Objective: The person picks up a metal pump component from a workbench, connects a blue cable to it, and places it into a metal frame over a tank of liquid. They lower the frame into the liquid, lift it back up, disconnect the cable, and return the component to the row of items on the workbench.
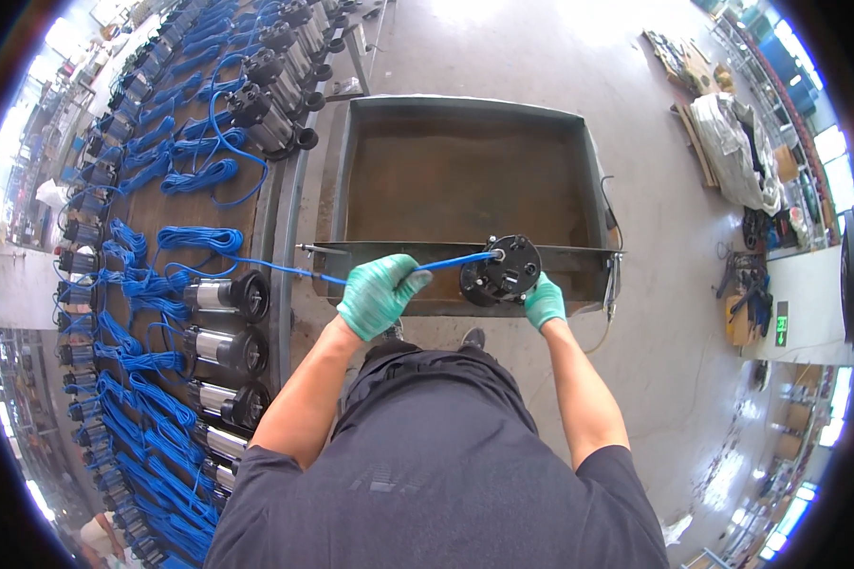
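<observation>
Both my hands wear green gloves. My left hand is closed around a blue cable, which runs right into the top of a black-capped pump. To the left, the same cable trails toward a blue coil on the bench. My right hand grips the pump's right edge; its fingers are partly hidden by the pump. The pump is over the near end of a metal tank holding brownish water, beside a crossbar that spans the tank. Whether pump and bar touch, I cannot tell.
On the left, a long bench carries rows of steel pumps and coiled blue cables. A thin hose hangs at the tank's right side. A white sack lies on the floor at far right.
</observation>
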`<state>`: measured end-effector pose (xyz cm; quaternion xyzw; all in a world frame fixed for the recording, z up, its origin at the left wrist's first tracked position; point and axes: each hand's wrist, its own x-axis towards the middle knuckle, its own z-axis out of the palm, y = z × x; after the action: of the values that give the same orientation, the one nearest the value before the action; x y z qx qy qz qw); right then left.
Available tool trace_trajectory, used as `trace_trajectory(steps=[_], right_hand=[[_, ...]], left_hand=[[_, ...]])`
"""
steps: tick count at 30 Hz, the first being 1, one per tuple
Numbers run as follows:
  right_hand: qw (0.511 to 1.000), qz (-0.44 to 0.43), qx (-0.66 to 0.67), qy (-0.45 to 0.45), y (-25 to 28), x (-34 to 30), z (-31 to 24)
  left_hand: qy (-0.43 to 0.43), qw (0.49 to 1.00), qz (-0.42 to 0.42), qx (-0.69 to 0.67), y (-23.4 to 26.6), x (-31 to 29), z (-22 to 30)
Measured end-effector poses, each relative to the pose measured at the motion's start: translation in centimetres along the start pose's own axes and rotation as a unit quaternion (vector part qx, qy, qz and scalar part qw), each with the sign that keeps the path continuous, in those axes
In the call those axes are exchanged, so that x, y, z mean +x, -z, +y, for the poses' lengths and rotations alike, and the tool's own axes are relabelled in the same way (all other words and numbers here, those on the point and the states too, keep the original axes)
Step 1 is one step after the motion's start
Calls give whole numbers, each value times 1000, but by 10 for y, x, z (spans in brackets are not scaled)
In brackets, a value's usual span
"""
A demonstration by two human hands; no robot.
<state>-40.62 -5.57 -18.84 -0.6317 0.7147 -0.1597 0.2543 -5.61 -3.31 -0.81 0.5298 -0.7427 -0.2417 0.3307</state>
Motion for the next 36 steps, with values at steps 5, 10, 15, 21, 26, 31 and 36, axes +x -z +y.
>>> trace_trajectory(steps=[5, 10, 15, 21, 26, 31, 36], right_hand=[[996, -67, 57, 26, 73, -2, -74], [984, -66, -51, 157, 69, -13, -180], [983, -89, -68, 145, 50, -21, -213], [986, -58, 11, 158, 60, -10, -120], [985, 23, -133, 108, 14, -10, -37], [996, 30, -44, 67, 4, -14, -44], [995, 30, -56, 78, -4, -14, -37]], left_hand=[[227, 947, 168, -154, 63, -29, -30], [338, 924, 168, -59, 70, -79, -114], [375, 918, 95, 83, 64, -82, -128], [210, 950, 130, -193, 109, -63, -45], [-96, 995, -10, 28, 68, 7, -1], [-53, 999, -6, 7, 32, 26, -10], [-25, 1000, -2, -4, 41, 14, -14]])
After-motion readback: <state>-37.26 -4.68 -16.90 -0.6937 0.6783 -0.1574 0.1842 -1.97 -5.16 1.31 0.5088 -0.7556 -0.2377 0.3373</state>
